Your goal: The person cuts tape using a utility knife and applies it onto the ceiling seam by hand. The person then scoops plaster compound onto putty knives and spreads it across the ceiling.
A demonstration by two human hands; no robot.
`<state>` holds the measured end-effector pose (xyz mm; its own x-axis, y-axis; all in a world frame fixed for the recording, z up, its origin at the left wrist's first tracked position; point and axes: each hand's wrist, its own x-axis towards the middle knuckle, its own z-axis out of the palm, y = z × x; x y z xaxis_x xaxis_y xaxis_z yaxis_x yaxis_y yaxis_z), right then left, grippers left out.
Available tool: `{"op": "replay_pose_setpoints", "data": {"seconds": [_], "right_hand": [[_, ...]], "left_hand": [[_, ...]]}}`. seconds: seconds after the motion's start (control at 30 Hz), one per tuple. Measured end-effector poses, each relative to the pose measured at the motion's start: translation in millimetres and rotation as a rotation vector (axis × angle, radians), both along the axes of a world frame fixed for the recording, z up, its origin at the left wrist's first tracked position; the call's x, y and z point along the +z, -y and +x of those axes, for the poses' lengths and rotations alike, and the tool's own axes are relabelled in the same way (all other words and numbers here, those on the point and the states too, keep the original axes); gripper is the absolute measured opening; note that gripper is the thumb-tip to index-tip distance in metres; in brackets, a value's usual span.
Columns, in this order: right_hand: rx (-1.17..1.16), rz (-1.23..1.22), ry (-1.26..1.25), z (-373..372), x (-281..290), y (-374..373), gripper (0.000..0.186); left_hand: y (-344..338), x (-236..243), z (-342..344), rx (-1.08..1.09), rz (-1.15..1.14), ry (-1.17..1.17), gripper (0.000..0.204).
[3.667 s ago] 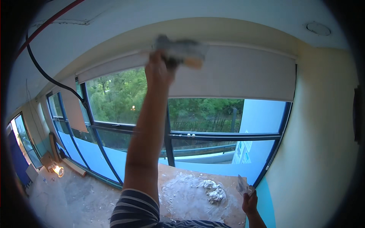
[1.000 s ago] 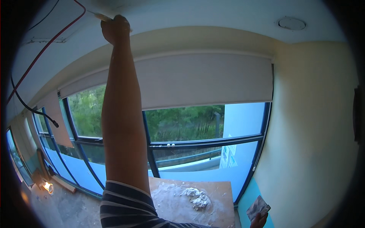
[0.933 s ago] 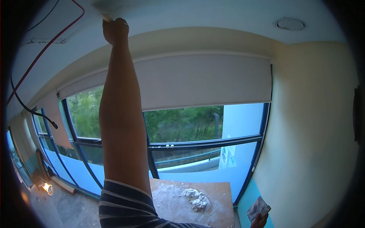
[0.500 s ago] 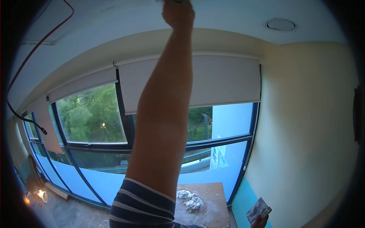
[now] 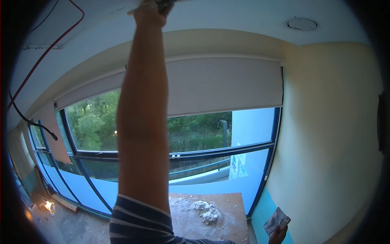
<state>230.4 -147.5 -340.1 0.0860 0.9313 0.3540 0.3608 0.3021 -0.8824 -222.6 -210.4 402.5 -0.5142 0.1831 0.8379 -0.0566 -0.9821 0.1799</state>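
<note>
White ceiling, left hand raised against it, right hand holding grey plaster-smeared trowel

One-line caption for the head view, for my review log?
Left hand raised to the ceiling with a tool; right hand low, holding a trowel near a board of plaster.

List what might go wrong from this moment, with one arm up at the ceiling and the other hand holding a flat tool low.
1. The left hand works at the ceiling at the frame's top edge, barely in view; wet filler may drip down the arm.
2. A red cable and black cable hang loose nearby; a wide stroke might snag them.
3. The right hand holds a flat trowel at the picture's lower edge, out of sight, so it might tilt or slip.
</note>
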Motion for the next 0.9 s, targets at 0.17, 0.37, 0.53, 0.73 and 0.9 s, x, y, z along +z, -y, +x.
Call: {"op": "replay_pose_setpoints", "data": {"seconds": [0.17, 0.37, 0.53, 0.73, 0.9], "right_hand": [[0.03, -0.057, -0.01, -9, 4, -6, 0.047], [0.073, 0.007, 0.033, -20, -8, -18, 0.042], [0.081, 0.06, 0.01, -29, 0, -15, 0.042], [0.068, 0.118, -0.033, -34, 7, -10, 0.042], [0.033, 0.031, -0.055, -25, -16, -13, 0.043]], "left_hand": [[89, 19, 46, 0.148, 0.231, -0.18, 0.021], [88, -44, -50, 0.269, 0.366, -0.432, 0.031], [65, -83, -35, 1.78, 0.168, 0.092, 0.028], [39, -78, -33, 2.211, 0.543, -0.097, 0.05], [7, -55, 14, 2.181, 0.766, -0.23, 0.047]]}}
